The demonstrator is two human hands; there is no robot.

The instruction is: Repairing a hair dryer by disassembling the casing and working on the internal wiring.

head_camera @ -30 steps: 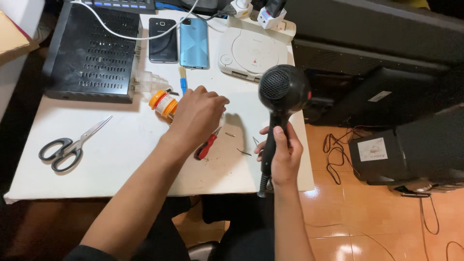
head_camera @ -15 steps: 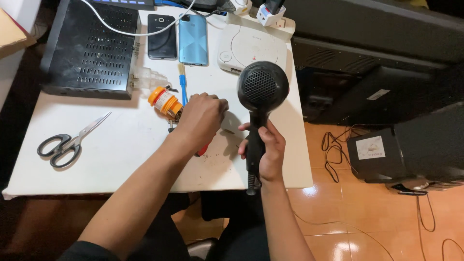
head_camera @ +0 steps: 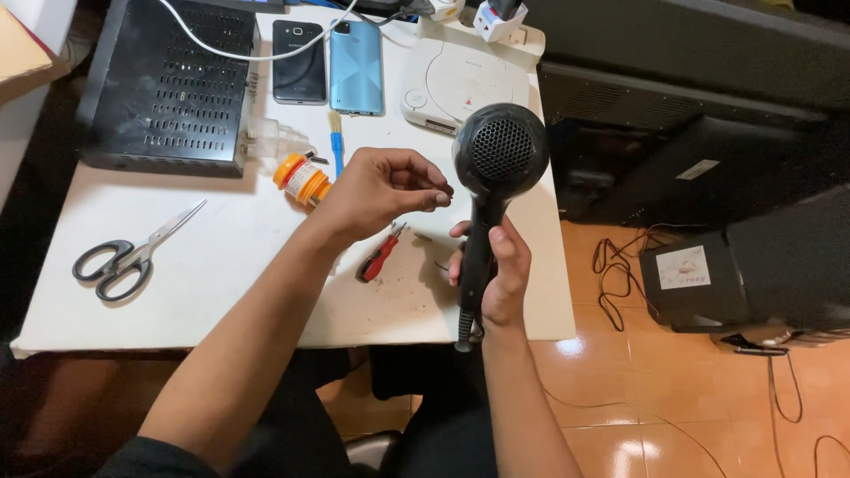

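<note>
Head view, near to far. The right hand (head_camera: pixel 498 274) is clamped around the handle of a black hair dryer (head_camera: pixel 492 186), held upright above the near right edge of the white surface (head_camera: pixel 221 274), its round perforated grille facing the camera. The handle's lower end juts out below the hand; where its cord runs cannot be made out. The left hand (head_camera: pixel 381 190) hovers just left of the dryer head, its fingers (head_camera: pixel 431 196) curled together with thumb and forefinger pinched; whether anything small sits between them cannot be told. The left forearm crosses the near surface and hides part of it.

Under the left hand lies a red-handled screwdriver (head_camera: pixel 381 257), amid dark specks on the surface. Farther left rest grey-handled scissors (head_camera: pixel 133 257). Beyond the hand, an orange-capped small bottle (head_camera: pixel 303 180) lies on its side, its contents not visible, beside a clear plastic piece (head_camera: pixel 270 140) and a small blue brush (head_camera: pixel 337 142). At the far edge sit a black vented box (head_camera: pixel 164 88), crossed by a white cable (head_camera: pixel 239 49), two phones, one black (head_camera: pixel 298 62) and one blue (head_camera: pixel 357 66), and a white disc console (head_camera: pixel 460 80), cut off by the frame. To the right, dark equipment (head_camera: pixel 753 257) stands on the orange tiled floor (head_camera: pixel 673 398).
</note>
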